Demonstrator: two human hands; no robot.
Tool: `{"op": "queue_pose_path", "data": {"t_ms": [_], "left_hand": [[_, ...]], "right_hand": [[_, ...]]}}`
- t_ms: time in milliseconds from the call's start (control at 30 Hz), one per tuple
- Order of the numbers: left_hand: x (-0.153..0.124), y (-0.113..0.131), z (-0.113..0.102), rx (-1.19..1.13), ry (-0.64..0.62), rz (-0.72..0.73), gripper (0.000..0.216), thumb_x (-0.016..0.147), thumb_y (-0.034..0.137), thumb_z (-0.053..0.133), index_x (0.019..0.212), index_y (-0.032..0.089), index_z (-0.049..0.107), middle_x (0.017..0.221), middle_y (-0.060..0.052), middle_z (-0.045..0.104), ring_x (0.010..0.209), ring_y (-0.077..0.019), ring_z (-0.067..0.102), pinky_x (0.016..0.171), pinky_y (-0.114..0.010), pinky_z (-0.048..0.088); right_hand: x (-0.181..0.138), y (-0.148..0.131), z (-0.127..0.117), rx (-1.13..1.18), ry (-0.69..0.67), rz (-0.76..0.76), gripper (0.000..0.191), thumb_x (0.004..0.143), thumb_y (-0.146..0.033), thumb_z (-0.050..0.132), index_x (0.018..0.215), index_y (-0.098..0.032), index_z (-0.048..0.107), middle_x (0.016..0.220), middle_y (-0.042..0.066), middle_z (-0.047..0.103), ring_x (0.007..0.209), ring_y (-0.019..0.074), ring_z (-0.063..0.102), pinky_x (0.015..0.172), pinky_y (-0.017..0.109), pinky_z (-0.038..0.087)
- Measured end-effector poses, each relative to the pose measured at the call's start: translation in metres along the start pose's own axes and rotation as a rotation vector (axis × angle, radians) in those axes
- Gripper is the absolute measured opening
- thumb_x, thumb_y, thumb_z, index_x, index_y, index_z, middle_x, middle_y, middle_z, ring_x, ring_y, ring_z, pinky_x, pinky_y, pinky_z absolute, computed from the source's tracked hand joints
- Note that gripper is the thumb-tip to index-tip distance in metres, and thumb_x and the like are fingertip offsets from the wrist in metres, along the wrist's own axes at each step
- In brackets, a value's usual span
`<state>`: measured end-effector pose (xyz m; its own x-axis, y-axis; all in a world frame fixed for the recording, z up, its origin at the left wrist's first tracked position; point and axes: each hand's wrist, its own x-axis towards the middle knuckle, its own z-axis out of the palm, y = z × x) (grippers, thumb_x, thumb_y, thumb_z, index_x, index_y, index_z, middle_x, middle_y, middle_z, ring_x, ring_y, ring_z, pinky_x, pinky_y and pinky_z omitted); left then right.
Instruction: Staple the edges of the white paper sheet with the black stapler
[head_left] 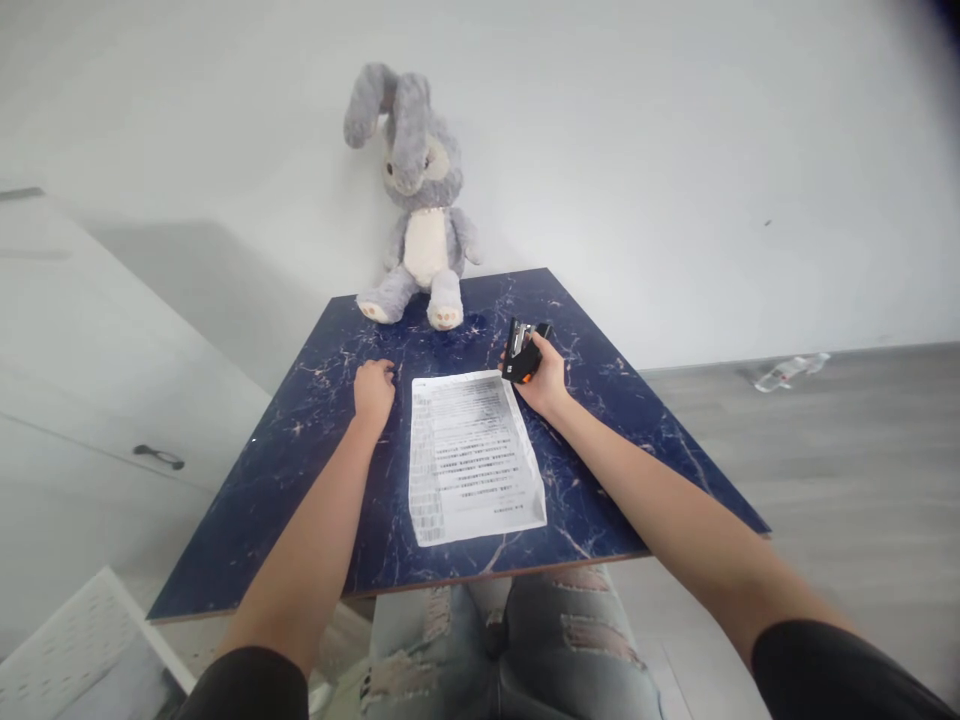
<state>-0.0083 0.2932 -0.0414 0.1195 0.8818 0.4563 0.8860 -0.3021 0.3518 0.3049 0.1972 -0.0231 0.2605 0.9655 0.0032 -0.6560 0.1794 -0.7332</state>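
My right hand [546, 380] is closed around a black stapler with an orange part [520, 352], held just above the far right corner of a printed sheet of paper [469, 457]. The sheet lies flat in the middle of a dark blue marbled table [315, 440]. My left hand [373, 388] rests on the table to the left of the sheet's far edge, with its fingers curled under and nothing visible in it.
A grey plush rabbit [420, 200] sits at the table's far edge against the white wall. A white cabinet with a dark handle [159, 457] stands to the left. A clear plastic bottle [787, 372] lies on the grey floor at the right.
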Motion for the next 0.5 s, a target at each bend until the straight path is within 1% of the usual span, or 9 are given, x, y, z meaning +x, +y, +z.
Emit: {"op": "queue_pose_path", "data": {"t_ms": [67,133,267,367,500], "left_hand": [[-0.001,0.006,-0.001,-0.025,0.046,-0.008,0.033,0.096,0.014,0.048,0.115,0.017,0.075,0.111,-0.015,0.07,0.105,-0.0303,0.066,0.1,-0.044,0.052],[-0.002,0.013,-0.002,-0.082,0.106,0.014,0.036,0.101,0.017,0.043,0.12,0.017,0.074,0.114,-0.014,0.068,0.107,-0.0276,0.065,0.103,-0.042,0.051],[-0.006,0.027,-0.002,-0.202,0.184,0.102,0.031,0.103,0.022,0.047,0.115,0.018,0.076,0.108,-0.01,0.065,0.105,-0.0251,0.064,0.102,-0.039,0.051],[-0.009,0.034,-0.004,-0.237,0.183,0.123,0.028,0.104,0.024,0.049,0.11,0.019,0.076,0.106,-0.01,0.066,0.107,-0.0251,0.063,0.103,-0.039,0.05],[-0.011,0.035,-0.004,-0.264,0.139,0.164,0.025,0.105,0.026,0.049,0.106,0.021,0.073,0.107,-0.009,0.065,0.108,-0.0243,0.062,0.102,-0.037,0.049]], "right_hand": [[0.002,0.0,-0.002,-0.02,0.001,0.0,0.034,0.078,-0.055,0.071,0.089,-0.024,0.063,0.08,0.002,0.071,0.074,0.0228,0.072,0.067,0.039,0.062],[0.003,0.001,-0.004,-0.06,-0.004,-0.011,0.034,0.078,-0.056,0.07,0.088,-0.024,0.063,0.08,0.002,0.071,0.074,0.0235,0.072,0.067,0.04,0.062],[0.005,0.003,-0.006,-0.062,-0.027,0.015,0.033,0.079,-0.055,0.07,0.089,-0.024,0.064,0.083,0.003,0.073,0.078,0.0235,0.072,0.066,0.038,0.062],[0.005,0.005,-0.006,-0.041,-0.038,0.024,0.031,0.08,-0.052,0.071,0.091,-0.024,0.065,0.086,0.003,0.074,0.079,0.0226,0.072,0.066,0.037,0.063],[0.002,0.005,-0.004,-0.095,-0.079,0.039,0.032,0.081,-0.054,0.07,0.093,-0.025,0.066,0.087,0.002,0.074,0.08,0.0227,0.072,0.067,0.037,0.063]]}}
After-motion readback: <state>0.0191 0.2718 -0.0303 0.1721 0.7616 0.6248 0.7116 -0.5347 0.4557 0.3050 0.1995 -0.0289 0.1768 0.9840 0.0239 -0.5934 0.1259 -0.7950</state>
